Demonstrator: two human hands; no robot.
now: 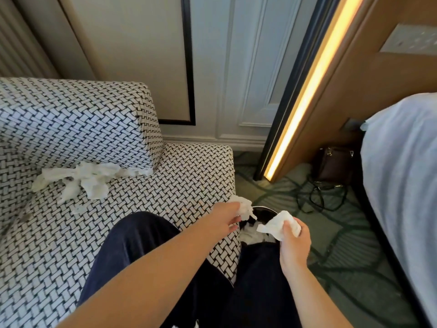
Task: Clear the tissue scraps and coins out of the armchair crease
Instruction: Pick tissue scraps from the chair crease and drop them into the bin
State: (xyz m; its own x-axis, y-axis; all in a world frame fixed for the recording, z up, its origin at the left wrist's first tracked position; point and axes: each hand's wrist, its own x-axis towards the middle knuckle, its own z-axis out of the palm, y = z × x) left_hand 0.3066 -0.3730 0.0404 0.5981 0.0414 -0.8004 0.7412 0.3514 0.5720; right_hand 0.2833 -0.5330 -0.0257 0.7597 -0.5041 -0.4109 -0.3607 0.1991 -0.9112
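Left hand (225, 217) pinches a tissue wad (244, 205) and right hand (294, 242) grips a crumpled sheet (275, 224), both just above a dark bin (267, 209). It looks like there are already white scraps (250, 234) in there. Well off to the left of the left hand, a tissue pile (92, 179) sits in the armchair (71, 114) crease.
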